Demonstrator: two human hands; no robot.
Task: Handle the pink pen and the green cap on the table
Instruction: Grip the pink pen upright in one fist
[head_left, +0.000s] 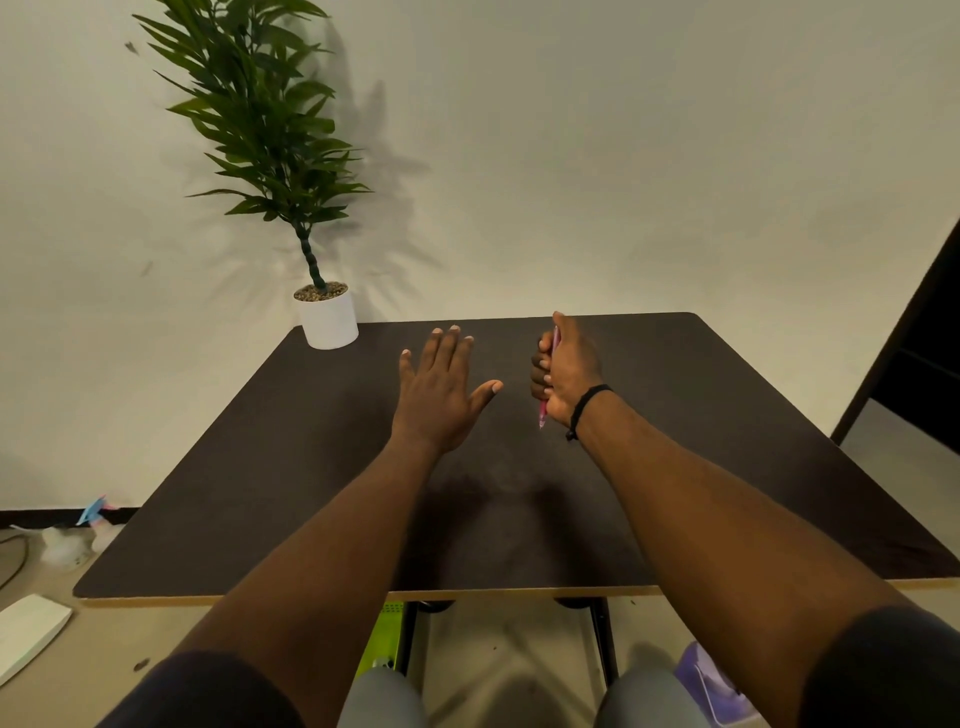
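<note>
My right hand is raised over the far middle of the dark table, fingers curled round the pink pen. The pen stands roughly upright in the fist, its lower end poking out below the hand and its upper part showing beside the thumb. To its left, my left hand is held flat with the fingers spread and straight, palm down above the table, holding nothing. I see no green cap anywhere; whether one sits on the pen inside the fist is hidden.
A potted plant in a white pot stands at the table's far left corner against the wall. A dark frame rises at the right. On the floor lie a spray bottle, a white object and a green item.
</note>
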